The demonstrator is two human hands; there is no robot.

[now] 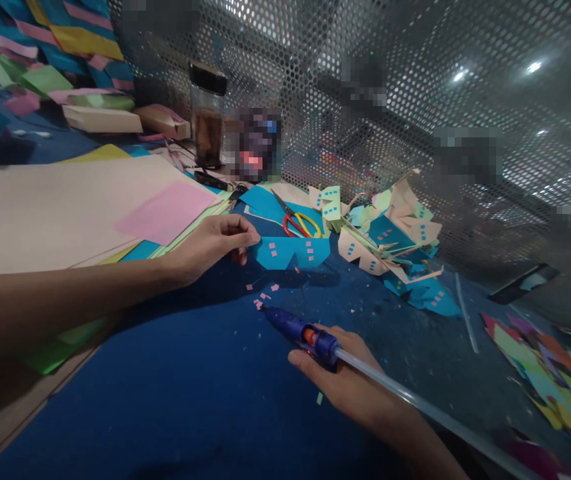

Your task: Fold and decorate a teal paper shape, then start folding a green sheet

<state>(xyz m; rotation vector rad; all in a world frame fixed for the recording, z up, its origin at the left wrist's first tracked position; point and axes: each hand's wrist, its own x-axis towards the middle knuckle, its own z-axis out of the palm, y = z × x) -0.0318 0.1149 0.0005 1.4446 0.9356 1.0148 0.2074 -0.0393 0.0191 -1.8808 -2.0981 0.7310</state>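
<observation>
Pinched at its left end, a blue paper cutout (293,252) with pink squares on it is in my left hand (223,241). My right hand (348,373) is wrapped round a dark blue glue gun (290,327), from whose back a long clear glue stick (405,393) runs toward the lower right. The gun's nozzle is at a few tiny pink paper squares (263,297) scattered on the blue table (190,387). Just behind the cutout lie scissors (298,223) with red and yellow handles.
A pile of decorated paper cutouts (390,233) lies right of the cutout. Large cream paper sheets (55,213) with a pink sheet (170,212) are at left. A jar (208,117) stands before the perforated metal screen (325,87). Colourful paper strips (545,373) lie at right, near a loose glue stick (466,313).
</observation>
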